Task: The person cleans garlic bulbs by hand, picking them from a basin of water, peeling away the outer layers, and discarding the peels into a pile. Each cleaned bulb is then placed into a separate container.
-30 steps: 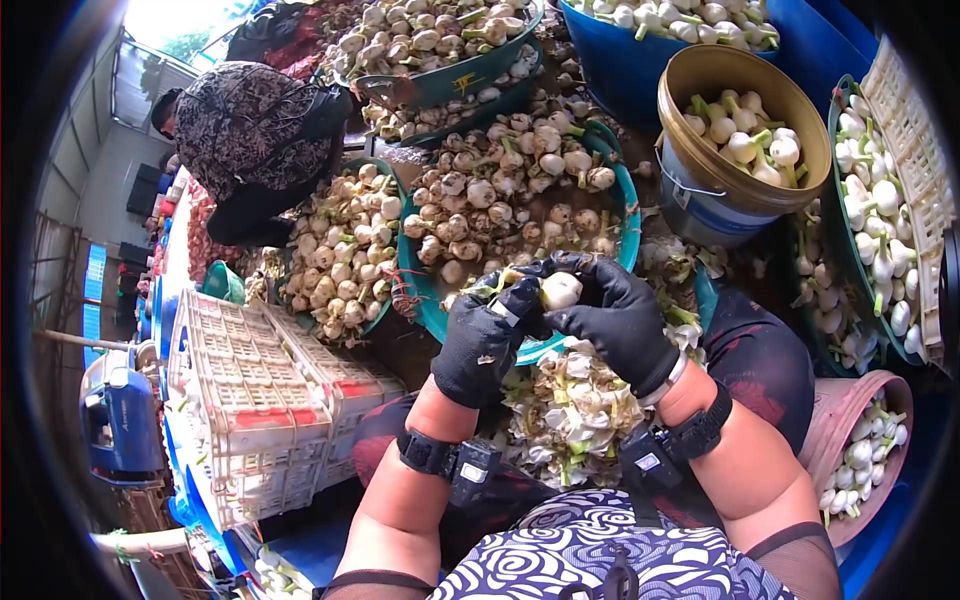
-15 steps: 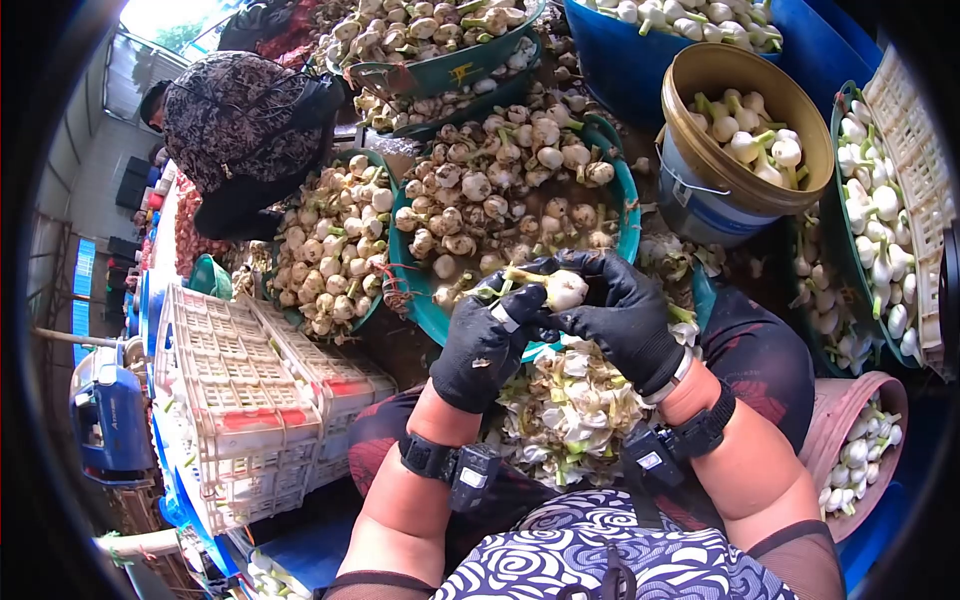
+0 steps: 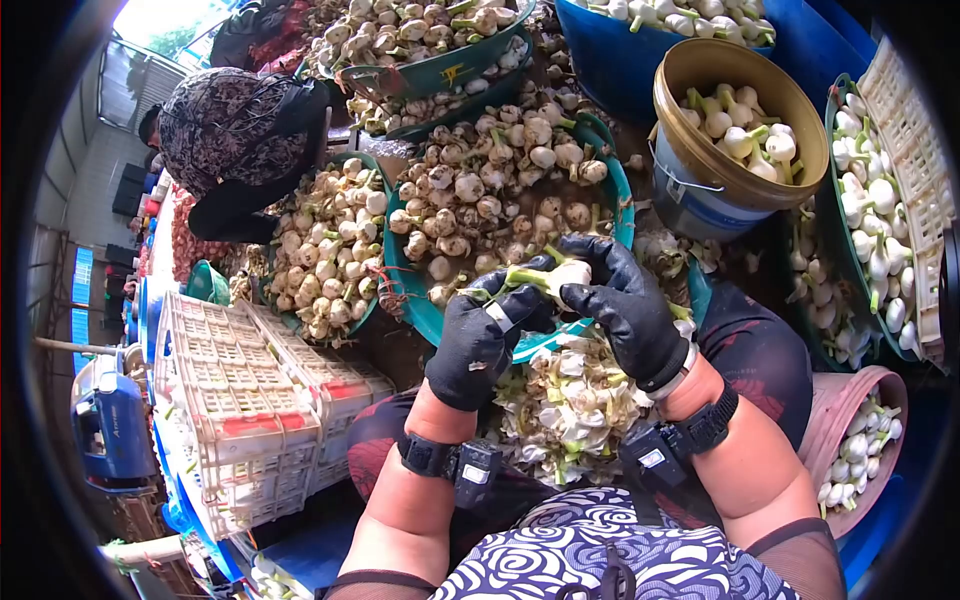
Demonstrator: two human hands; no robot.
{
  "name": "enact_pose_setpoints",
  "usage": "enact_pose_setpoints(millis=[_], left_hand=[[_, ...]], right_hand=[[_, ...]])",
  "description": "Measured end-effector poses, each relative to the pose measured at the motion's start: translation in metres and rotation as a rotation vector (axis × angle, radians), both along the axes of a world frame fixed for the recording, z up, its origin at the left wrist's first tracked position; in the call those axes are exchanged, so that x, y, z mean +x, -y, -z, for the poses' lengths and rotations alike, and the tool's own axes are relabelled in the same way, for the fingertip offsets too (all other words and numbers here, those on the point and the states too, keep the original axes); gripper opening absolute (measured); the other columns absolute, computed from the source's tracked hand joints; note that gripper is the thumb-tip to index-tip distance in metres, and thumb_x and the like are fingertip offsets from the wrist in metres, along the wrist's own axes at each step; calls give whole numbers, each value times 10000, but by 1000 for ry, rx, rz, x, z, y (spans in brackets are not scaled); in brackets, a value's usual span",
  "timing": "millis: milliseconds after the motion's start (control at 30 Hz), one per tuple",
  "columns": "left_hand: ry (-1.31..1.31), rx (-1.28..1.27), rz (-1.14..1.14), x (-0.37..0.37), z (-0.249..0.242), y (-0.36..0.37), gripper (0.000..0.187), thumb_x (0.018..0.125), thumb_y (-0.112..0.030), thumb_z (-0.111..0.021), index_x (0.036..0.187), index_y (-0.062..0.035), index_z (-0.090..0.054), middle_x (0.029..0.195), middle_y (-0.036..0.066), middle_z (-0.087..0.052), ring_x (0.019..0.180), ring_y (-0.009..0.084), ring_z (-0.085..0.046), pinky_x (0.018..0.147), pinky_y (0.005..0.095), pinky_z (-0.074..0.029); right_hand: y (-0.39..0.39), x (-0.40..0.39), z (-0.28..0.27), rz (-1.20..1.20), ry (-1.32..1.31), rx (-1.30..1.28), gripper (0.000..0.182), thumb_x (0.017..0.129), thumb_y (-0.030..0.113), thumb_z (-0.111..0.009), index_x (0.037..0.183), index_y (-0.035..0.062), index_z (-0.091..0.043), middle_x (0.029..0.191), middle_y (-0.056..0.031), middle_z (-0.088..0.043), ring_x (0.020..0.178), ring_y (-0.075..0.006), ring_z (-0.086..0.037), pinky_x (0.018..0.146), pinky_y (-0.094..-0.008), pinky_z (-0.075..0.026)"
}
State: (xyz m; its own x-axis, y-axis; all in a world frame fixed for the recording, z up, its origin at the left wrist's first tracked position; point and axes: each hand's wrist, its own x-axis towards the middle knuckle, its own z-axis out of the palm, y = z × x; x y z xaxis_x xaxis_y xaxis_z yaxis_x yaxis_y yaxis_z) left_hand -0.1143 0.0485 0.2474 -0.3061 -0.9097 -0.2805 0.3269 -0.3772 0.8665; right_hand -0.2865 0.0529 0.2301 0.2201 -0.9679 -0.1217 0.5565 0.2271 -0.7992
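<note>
A head of garlic (image 3: 568,276) is held between my two gloved hands, above the near rim of a teal basin (image 3: 421,322). Black-gloved, my left hand (image 3: 482,340) is closed around the stem side, its fingers partly hidden; a pale band circles one finger. The fingers and thumb of my right hand (image 3: 632,318) pinch the bulb from the other side. Unpeeled garlic heads (image 3: 470,187) with dirty outer skins fill much of the basin. Below my hands lies a heap of peeled-off garlic skins (image 3: 570,410).
Right of the basin stands a bucket (image 3: 686,200) of cleaned garlic, with a pink bucket (image 3: 818,440) lower down. White plastic crates (image 3: 250,400) stand at left. Another person (image 3: 235,135) bends over at upper left. More tubs (image 3: 430,85) of garlic stand behind.
The garlic has turned and tilted between my hands, so its stem side shows more. My right fingers have shifted on the bulb. The whole view has moved slightly.
</note>
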Motion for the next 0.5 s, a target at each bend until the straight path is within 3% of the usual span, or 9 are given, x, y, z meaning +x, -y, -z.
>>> enact_pose_setpoints(millis=[67,200,267,333,400,433,500], left_hand=[[-67,17,27,-6,-15,-2,452,856,-109,-580,1254,68,-460,1104,141,-603,966,209,-609,834,308,-498],[-118,17,-14,-4,-3,0,381,882,-99,-570,1221,64,-506,1046,135,-631,893,163,-621,807,288,-497],[273,-108,70,0,-1,1,380,833,-57,-567,1183,76,-504,1018,120,-634,872,186,-630,772,282,-506],[176,-45,44,2,3,1,345,825,-39,-564,1147,78,-529,973,116,-643,814,174,-630,732,272,-507],[80,23,17,4,4,0,311,816,-21,-560,1110,79,-554,928,112,-652,756,162,-630,691,262,-508],[147,-58,20,5,4,0,283,804,-20,-575,1070,76,-579,892,106,-654,719,151,-622,662,255,-502],[214,-137,26,6,3,-1,255,791,-18,-589,1030,72,-603,856,101,-656,683,140,-613,633,248,-497]], right_hand=[[0,0,3,7,-26,-9,419,817,66,-658,1183,-8,-466,1091,-92,-603,958,-147,-585,829,-279,-494],[-3,4,0,13,-43,-51,404,772,-22,-677,1134,6,-501,1117,-89,-596,983,-153,-581,875,-299,-490],[-5,5,3,15,-25,-78,407,770,-29,-674,1136,7,-500,1111,-86,-598,988,-154,-581,881,-302,-489],[-6,6,6,16,-9,-109,410,768,-37,-672,1137,8,-500,1106,-83,-600,993,-155,-580,888,-305,-488],[-8,6,8,6,-42,-89,374,805,27,-662,1141,14,-500,1074,-78,-611,963,-142,-589,821,-293,-508],[-8,5,6,6,-42,-89,374,805,27,-662,1141,14,-500,1074,-78,-611,963,-142,-589,821,-293,-508],[-10,3,1,-39,10,106,314,866,141,-616,1132,15,-508,1009,-67,-625,853,-116,-605,692,-257,-513]])
